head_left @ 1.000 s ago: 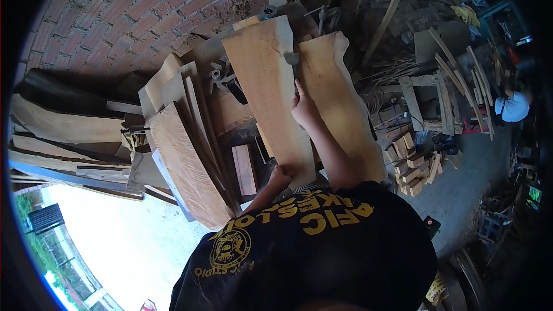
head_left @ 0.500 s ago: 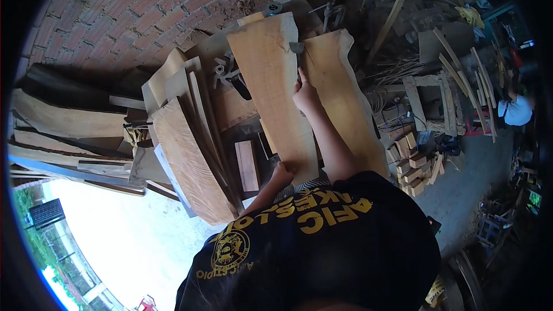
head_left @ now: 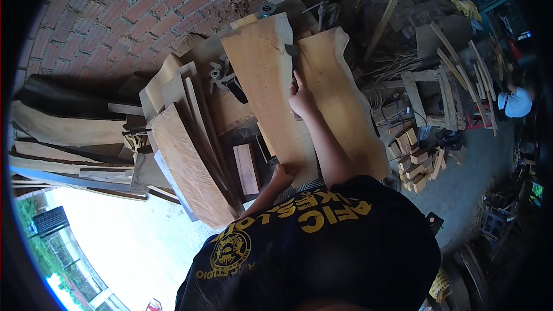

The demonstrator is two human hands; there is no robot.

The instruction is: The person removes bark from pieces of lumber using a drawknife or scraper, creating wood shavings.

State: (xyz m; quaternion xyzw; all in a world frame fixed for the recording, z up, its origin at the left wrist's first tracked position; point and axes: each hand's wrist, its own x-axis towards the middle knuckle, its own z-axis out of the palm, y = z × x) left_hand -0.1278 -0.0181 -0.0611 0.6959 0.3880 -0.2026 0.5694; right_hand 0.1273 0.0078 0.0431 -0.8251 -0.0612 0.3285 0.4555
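Observation:
Two long wooden slabs lie side by side before me, a left slab (head_left: 262, 69) and a right slab (head_left: 340, 98) with a wavy outer edge. My right hand (head_left: 302, 99) is wrapped round the handle of a tool with a dark flat blade (head_left: 292, 50), its index finger stretched along the handle. The blade rests at the left slab's inner edge, near the far end. My left hand (head_left: 281, 177) is closed at the near left edge of the left slab, its fingers partly hidden.
A figured board (head_left: 187, 164) leans at the left beside narrow planks. Wooden blocks (head_left: 416, 167) are piled on the floor at the right. A brick wall (head_left: 138, 17) stands behind. Another person in a light shirt (head_left: 518, 102) is at the far right.
My right hand and the tool have shifted slightly left and nearer, the blade turning a little. The whole view has also moved slightly. My left hand stays at the slab's edge.

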